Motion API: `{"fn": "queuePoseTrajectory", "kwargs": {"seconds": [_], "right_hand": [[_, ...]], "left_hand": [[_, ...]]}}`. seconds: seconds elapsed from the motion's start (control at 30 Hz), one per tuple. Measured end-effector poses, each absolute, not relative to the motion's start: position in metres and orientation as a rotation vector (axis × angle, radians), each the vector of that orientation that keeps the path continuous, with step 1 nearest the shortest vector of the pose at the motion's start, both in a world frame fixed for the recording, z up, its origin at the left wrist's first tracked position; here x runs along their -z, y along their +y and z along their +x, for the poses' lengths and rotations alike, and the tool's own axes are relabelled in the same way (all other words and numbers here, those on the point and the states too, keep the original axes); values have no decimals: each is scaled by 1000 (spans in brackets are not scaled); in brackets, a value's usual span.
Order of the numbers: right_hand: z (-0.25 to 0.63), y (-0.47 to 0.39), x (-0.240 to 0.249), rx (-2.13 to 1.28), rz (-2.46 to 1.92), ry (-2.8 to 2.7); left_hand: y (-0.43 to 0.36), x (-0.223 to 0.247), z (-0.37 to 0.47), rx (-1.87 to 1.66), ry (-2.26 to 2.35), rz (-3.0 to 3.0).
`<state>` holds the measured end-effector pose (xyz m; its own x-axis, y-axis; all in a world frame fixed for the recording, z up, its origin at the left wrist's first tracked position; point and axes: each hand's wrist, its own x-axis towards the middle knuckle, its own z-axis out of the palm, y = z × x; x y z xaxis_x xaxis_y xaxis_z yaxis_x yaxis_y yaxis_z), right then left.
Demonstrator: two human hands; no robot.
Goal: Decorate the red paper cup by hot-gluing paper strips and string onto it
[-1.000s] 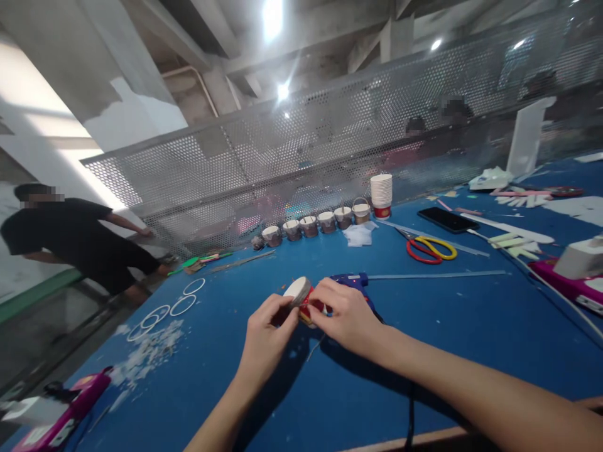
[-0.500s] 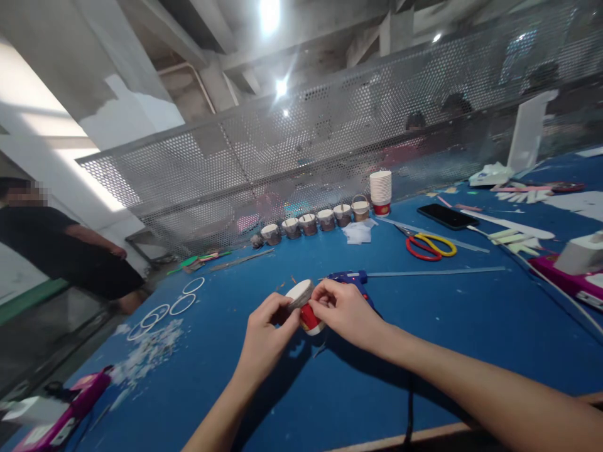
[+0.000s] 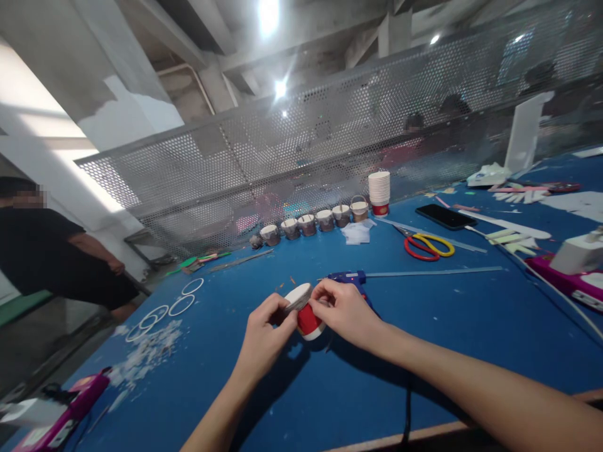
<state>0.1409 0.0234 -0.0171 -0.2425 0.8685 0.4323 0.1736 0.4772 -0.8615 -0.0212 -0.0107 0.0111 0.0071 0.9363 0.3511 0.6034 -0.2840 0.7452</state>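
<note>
Between my hands a red paper cup (image 3: 309, 321) is held tilted above the blue table, with a grey-brown strip around its upper part and a white top facing away. My left hand (image 3: 269, 326) grips the cup's left side near the rim, thumb and fingers closed on it. At the right side, my right hand (image 3: 346, 311) pinches at the strip, fingertips pressed together against the cup. Just behind the right hand lies a blue glue gun (image 3: 351, 277), partly hidden, with a long clear glue stick (image 3: 433, 272) out of its back.
Several grey-wrapped cups (image 3: 306, 225) line the mesh panel, beside a stack of paper cups (image 3: 379, 191). Scissors (image 3: 428, 246) and a phone (image 3: 445, 216) lie to the right. White rings (image 3: 181, 304) and scraps (image 3: 148, 355) lie left. A person (image 3: 56, 245) stands beyond the table's left side.
The cup has tilted a little and more of its red side shows. Both hands keep their hold on it. The person at left has shifted slightly.
</note>
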Motion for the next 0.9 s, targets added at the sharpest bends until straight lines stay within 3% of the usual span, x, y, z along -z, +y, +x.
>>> {"fn": "queuePoseTrajectory", "kwargs": {"seconds": [0.57, 0.9], "right_hand": [[142, 22, 16, -810, -947, -1754], [143, 26, 14, -1105, -983, -1676]], "left_hand": [[-8, -7, -26, -1151, 1589, 1935], [-7, -13, -25, -1097, 1497, 2032]]}}
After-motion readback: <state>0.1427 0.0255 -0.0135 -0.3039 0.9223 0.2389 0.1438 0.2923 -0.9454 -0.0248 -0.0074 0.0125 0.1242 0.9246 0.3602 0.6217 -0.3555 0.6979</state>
